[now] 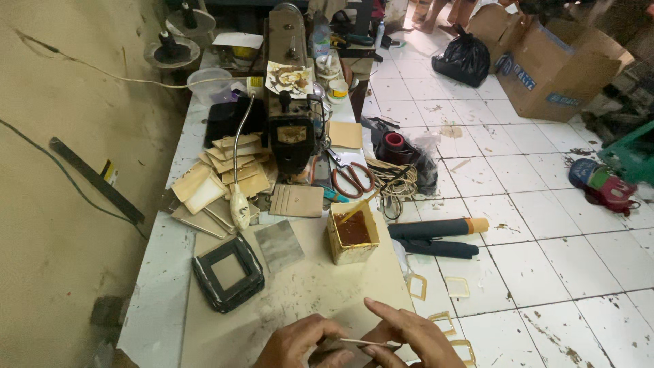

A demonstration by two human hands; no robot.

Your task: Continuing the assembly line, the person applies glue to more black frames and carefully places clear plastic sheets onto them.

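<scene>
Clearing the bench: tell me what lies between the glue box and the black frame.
In the head view, a grey square sheet lies between the glue box and the black frame.

The bottom edge cuts off both wrists; the left hand (296, 346) and right hand (412, 337) pinch a thin strip (361, 343) too slim to identify. The sewing machine (289, 88) hides the surface's far edge.

On the desk (170, 272), the glue box (353, 235) stands ahead of the hands, with a stick (355, 208) in it. Left of it lies a square sheet (278, 245), and further left a stack of frames (228, 272). Behind these stands the sewing machine (291, 102), card pieces (228, 174) piled to its left, scissors (352, 178) to its right. Rolls (436, 235) lie on the floor (545, 225), right of the desk.
</scene>
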